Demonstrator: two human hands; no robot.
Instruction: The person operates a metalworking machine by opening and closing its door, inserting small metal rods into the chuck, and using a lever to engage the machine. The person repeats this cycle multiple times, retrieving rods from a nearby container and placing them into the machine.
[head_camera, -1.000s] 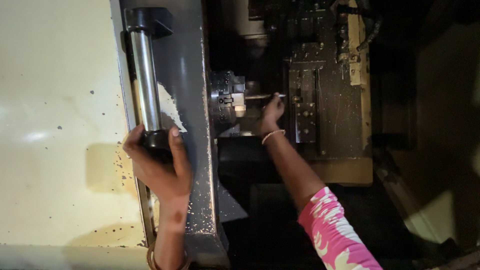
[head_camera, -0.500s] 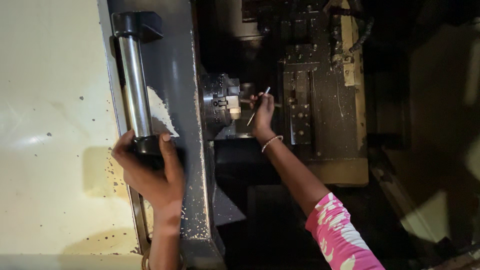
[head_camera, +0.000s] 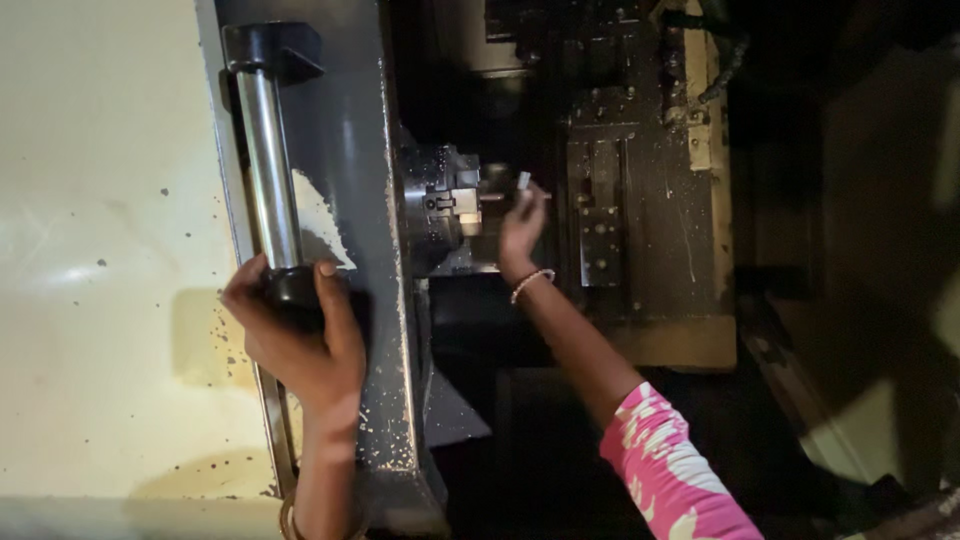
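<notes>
Cream machine panel (head_camera: 90, 200): speckled, far left. Grey sliding door (head_camera: 350, 150) with steel bar handle (head_camera: 268, 170): door stands open.
Left hand (head_camera: 295, 335): fingers wrapped tight round the handle's dark lower end.
Lathe chuck (head_camera: 440, 205): inside the enclosure, just right of the door edge; whether a workpiece sits in it cannot be told.
Right hand (head_camera: 522, 230): reached in beside the chuck, fingers pinching a small pale metal piece (head_camera: 522, 181), held just clear of the chuck; bead bracelet (head_camera: 531, 284) at the wrist. Judged mid-exchange, door closing left.
Tool slide (head_camera: 600, 200): close right of the hand, crowding it.
</notes>
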